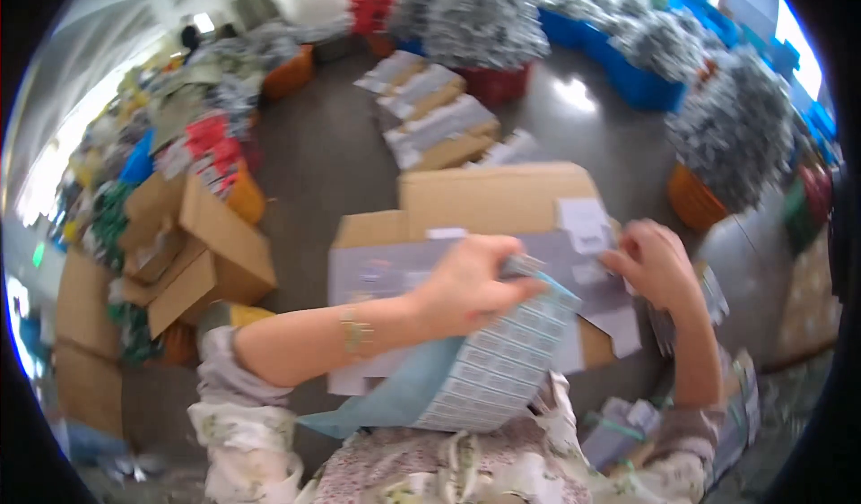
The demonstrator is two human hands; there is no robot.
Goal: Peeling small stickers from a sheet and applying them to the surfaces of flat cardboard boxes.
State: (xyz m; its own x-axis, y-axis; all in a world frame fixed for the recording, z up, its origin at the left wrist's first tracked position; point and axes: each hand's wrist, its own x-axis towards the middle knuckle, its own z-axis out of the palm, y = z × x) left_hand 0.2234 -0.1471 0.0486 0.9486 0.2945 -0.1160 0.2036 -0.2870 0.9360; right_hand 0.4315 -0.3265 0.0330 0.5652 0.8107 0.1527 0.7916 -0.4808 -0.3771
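My left hand [471,284] pinches a long strip of label stickers [502,356], rows of small white labels on pale blue backing. The strip hangs down and bends back toward my lap. A small grey piece sticks up from the same fingers, too blurred to name. Beneath lies a flattened cardboard box [493,201], brown with a grey-violet printed face. At its right side my right hand [659,262] has its fingers curled closed, thumb against the edge of the box; whether anything is between them is hidden. Beside that thumb, a white label [583,224] lies on the box.
Several flat cartons [439,114] lie on the grey floor ahead. An open brown carton [211,257] stands at left near piled goods. Tubs heaped with silvery tinsel-like material [735,127] line the back and right. More flat printed cartons [619,428] are beside my right elbow.
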